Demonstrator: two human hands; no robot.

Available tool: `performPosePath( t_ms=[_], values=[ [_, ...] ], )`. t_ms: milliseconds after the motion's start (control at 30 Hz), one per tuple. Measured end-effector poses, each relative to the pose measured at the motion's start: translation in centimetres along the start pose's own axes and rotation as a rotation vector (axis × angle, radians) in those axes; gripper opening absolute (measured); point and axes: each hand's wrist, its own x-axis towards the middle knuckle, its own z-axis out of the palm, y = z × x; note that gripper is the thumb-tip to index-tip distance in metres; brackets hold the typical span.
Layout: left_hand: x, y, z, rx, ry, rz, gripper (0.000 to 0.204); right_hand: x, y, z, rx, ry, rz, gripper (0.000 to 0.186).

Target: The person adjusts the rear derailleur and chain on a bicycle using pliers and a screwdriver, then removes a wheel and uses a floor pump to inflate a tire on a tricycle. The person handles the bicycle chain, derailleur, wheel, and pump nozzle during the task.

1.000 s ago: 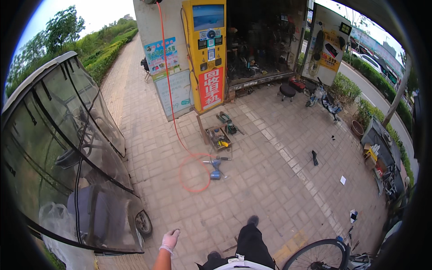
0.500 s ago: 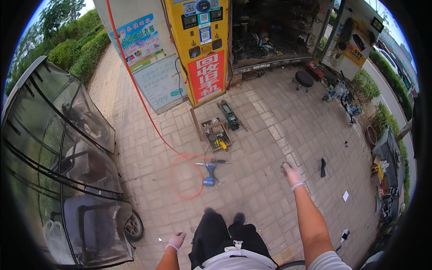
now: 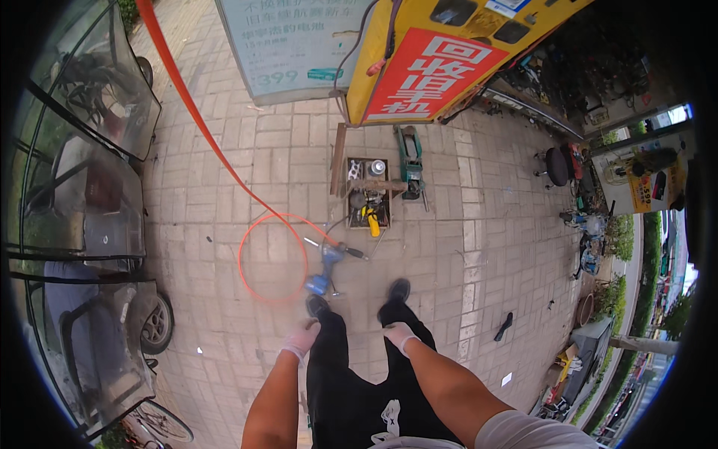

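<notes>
My left hand (image 3: 302, 335), in a thin whitish glove, is at the outer side of my left knee, its fingers curled at the black trousers (image 3: 351, 393). Gloved the same way, my right hand (image 3: 401, 336) has its fingers bunched on the right trouser leg. Each hand seems to pinch the cloth, though the fingertips are small and partly hidden. Just beyond my left shoe, a blue cordless impact wrench (image 3: 326, 268) lies on the paving. Next to it is a black-gripped tool (image 3: 351, 252) joined to an orange air hose (image 3: 217, 157).
Farther ahead stand an open toolbox (image 3: 389, 213) of mixed tools and a green floor jack (image 3: 410, 161). A yellow-and-red kiosk (image 3: 366, 93) rises behind them. A covered vehicle (image 3: 82, 247) lines the left side. At right are a black stool (image 3: 555, 166) and a dark object (image 3: 505, 326).
Both hands have come to my knees, the right from outstretched at the right, the left from low beside me. My view has moved lower and nearer to the tools.
</notes>
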Motion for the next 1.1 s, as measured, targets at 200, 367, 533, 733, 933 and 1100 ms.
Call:
performPosePath(
  t_ms=[200, 367, 533, 733, 933, 1100],
  values=[
    [18.2, 0.3, 2.1, 0.486, -0.001, -0.018, 0.052, 20.5, 0.0, 1.8, -0.045, 0.169, 0.055, 0.029],
    [34.3, -2.1, 5.7, 0.829, 0.097, 0.097, 0.078, 36.4, 3.6, 0.3, 0.327, 0.325, 0.076, 0.025],
    [45.8, -2.9, 9.0, 1.068, 0.196, 0.267, 0.083, 48.0, 3.9, -1.4, 0.176, 0.331, 0.165, 0.026],
    [49.5, -2.4, 8.3, 1.046, -0.101, 0.176, 0.051, 52.2, 2.8, -0.5, 0.137, 0.435, 0.335, 0.033],
    [45.3, -2.0, 8.9, 0.991, -0.304, 0.305, 0.032, 45.9, 1.9, -1.9, 0.457, 0.407, 0.302, 0.014],
    [40.2, 0.6, 12.7, 0.920, -0.327, 0.273, 0.033, 30.9, -1.0, -6.2, 0.531, 0.156, 0.278, 0.011]
  ],
)
